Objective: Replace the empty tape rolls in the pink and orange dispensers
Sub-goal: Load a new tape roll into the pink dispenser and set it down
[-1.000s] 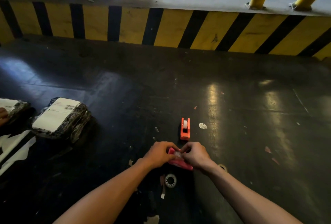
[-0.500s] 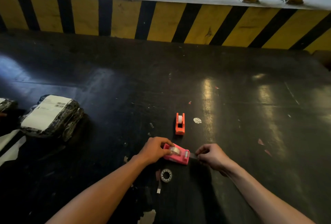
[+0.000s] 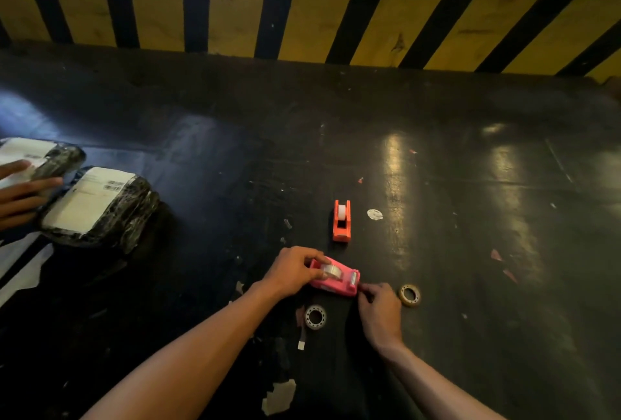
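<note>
The pink dispenser (image 3: 337,280) lies on the dark floor with a clear tape roll (image 3: 331,271) seated in it. My left hand (image 3: 293,271) grips its rear end, thumb against the roll. My right hand (image 3: 379,307) pinches at the cutter end of the pink dispenser, apparently on the tape end. The orange dispenser (image 3: 341,220) stands just beyond, with a white roll in it. An empty core (image 3: 315,317) lies near my left wrist. A tan, nearly empty roll (image 3: 409,295) lies right of my right hand.
Two wrapped parcels with white labels (image 3: 97,206) sit at the left, where another person's hand (image 3: 20,194) rests on one. A yellow-and-black striped kerb (image 3: 302,19) runs across the back. Paper scraps (image 3: 279,397) and a white sticker (image 3: 374,214) dot the floor.
The pink dispenser went from held between both hands down onto the floor. My right hand drew out to the right, then came back to the cutter end. Another person's hand appeared at the left.
</note>
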### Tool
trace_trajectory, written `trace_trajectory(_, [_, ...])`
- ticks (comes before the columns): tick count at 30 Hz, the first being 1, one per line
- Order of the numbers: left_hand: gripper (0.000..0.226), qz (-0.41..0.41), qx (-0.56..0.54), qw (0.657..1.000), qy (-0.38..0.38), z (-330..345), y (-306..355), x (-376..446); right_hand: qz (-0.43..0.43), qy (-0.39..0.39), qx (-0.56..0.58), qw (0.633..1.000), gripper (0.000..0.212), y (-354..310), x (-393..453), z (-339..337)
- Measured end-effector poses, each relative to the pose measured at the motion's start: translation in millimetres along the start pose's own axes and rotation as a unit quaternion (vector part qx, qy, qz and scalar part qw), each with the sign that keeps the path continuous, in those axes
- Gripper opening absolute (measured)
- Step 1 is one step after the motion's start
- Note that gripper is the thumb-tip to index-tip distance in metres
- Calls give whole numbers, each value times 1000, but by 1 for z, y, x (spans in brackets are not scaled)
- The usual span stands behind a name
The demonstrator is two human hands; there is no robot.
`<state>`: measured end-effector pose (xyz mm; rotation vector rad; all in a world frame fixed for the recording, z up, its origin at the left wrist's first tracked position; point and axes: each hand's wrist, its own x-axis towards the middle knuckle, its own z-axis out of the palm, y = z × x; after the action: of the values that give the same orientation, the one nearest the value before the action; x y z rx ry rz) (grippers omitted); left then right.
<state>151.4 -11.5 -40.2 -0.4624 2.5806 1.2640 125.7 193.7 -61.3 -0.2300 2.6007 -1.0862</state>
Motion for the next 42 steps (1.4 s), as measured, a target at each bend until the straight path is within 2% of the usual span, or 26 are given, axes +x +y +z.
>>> trace_trajectory(2, [32,-3,0,1000,3,1,0,0,3,1,-6,1000,36,2,-9,7])
trace_trajectory(4, [31,-4,0,1000,6,0,-1,1,12,-31,-24,999,50,3,-13,9])
trace_trajectory(9, [34,-2,-7,1000,1,1,-2,0,14,-183,-186,965,83,0,-13,4])
trace_trajectory(11, [37,-4,-15,1000,-5,1,-1,-2,31,-209,-160,964,84,-2,-4,-2])
trace_trajectory(14, [51,15,-40,998,-48,-1,-8,-9,69,-143,-56,986,74,-7,14,-18])
trace_trajectory(16, [64,24,-78,995,-63,-2,-17,-17,21,-90,-29,995,68,-10,22,-24])
trace_trajectory(18, [70,19,-63,998,-14,-1,-28,-23,-88,-71,-44,993,63,-15,28,-25])
trace_trajectory(21, [65,-20,57,993,98,2,-50,-26,-209,-147,-178,950,78,-20,37,-20])
trace_trajectory(24, [68,-69,207,972,87,6,-73,-27,-235,-176,-299,908,88,-23,43,-8])
trace_trajectory(27, [71,-72,274,956,76,12,-86,-26,-250,-156,-298,908,68,-27,50,-3])
trace_trajectory(30, [71,-83,280,952,95,16,-86,-21,-202,-138,-236,940,58,-25,56,-13])
trace_trajectory(34, [69,-87,299,941,135,24,-87,-20,-70,-38,-147,986,58,-11,66,-39])
trace_trajectory(38, [70,-84,309,934,156,27,-89,-20,33,39,-79,996,61,-10,91,-61])
trace_trajectory(42, [69,-82,309,934,158,28,-89,-21,82,74,-57,992,69,-18,123,-64])
